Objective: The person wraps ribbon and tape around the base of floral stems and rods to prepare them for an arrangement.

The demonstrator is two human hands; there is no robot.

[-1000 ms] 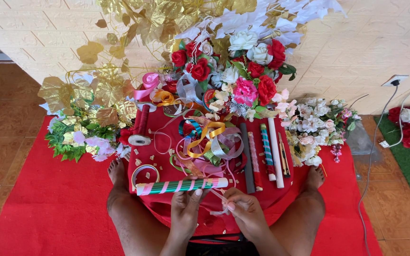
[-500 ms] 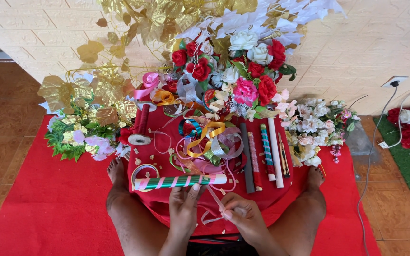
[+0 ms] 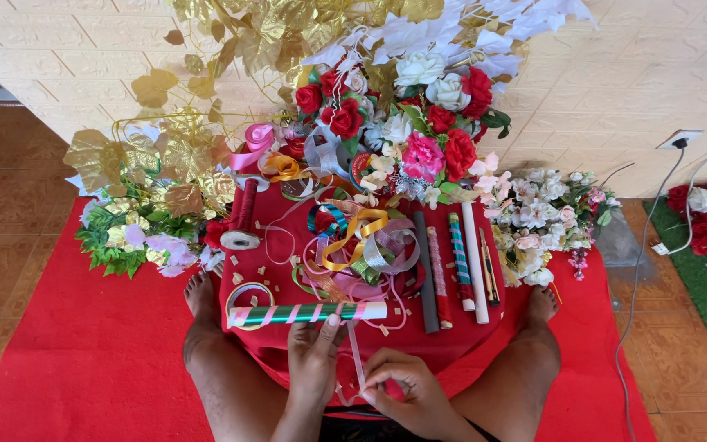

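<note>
A green stick wound with a pale pink ribbon in a spiral lies across the near edge of a low red-covered table. My left hand rests just below it, fingertips touching the stick near its right half. My right hand sits lower and to the right, fingers pinched on the loose pink ribbon that runs up to the stick's right end. My bare legs and feet flank the table.
Several wrapped sticks lie side by side at the table's right. Tangled ribbons fill its middle, a tape roll and a red spool its left. Artificial flowers and gold leaves crowd the wall. A red mat covers the floor.
My left hand has slid right along the stick, and my right hand has pulled the ribbon tail lower and nearer to me. The stick has hardly moved.
</note>
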